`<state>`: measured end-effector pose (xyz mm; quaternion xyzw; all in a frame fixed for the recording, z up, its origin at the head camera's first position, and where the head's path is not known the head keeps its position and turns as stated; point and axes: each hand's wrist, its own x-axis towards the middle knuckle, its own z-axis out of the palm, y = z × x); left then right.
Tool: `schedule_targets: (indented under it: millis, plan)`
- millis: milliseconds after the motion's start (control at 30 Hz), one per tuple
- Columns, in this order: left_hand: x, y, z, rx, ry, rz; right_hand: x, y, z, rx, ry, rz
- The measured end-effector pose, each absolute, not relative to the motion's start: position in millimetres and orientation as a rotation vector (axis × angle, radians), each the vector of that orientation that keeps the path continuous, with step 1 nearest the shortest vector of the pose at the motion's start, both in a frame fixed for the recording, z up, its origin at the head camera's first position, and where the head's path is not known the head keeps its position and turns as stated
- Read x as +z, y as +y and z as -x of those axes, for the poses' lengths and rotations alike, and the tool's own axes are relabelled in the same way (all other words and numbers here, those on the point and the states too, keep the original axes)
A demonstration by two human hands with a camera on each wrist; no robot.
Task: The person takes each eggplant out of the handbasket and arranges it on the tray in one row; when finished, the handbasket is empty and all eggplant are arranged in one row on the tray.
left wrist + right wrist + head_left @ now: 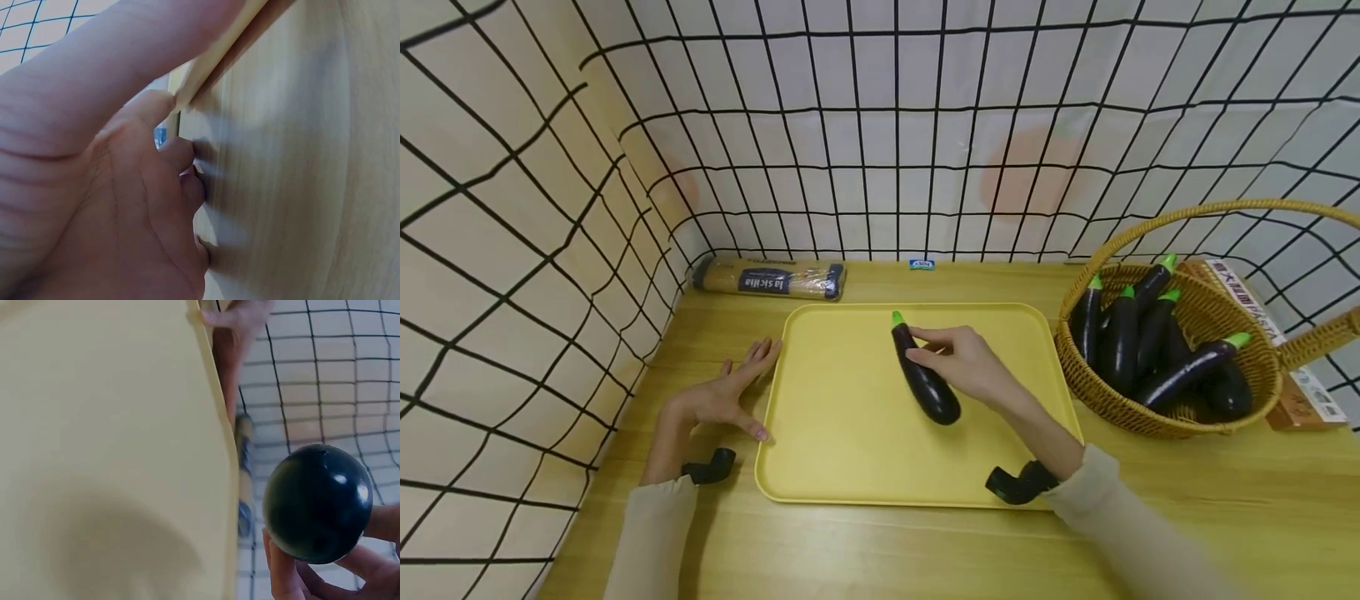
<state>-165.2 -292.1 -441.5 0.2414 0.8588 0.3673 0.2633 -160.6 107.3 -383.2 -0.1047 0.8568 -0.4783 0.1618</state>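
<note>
My right hand point(962, 360) pinches a dark purple eggplant point(925, 379) near its green stem end, over the middle of a yellow tray point(835, 400). In the right wrist view the eggplant's round bottom end point(317, 503) faces the camera, and a shadow falls on the tray beneath. Fingers spread, my left hand point(726, 396) rests at the tray's left edge, its thumb and a fingertip touching the rim. The left wrist view shows the left palm point(131, 206) with fingertips down on the wooden table.
At the right stands a wicker basket point(1165, 429) with a tall handle, holding several eggplants point(1123, 342). Behind it lies a pasta box point(1311, 392). A pasta packet point(767, 279) and a small blue-green packet point(922, 264) lie along the back. Black grid netting point(895, 133) borders the table.
</note>
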Motion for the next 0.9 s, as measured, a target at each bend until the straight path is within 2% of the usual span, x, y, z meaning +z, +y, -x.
schedule_targets:
  millis: [200,433,900]
  plan:
    - [-441.9,-291.0,163.9,0.985,2.331,-0.641,-403.9,47.2,182.1,-1.399,2.439,0.233]
    - [-441.0,-291.9,164.5,0.987,2.351,-0.624,-426.5,-1.7,203.1,-1.423,2.465,0.197]
    - [-443.2,-292.3,164.4,0.986,2.347,-0.611,-437.1,-33.7,217.3,-1.396,2.502,0.221]
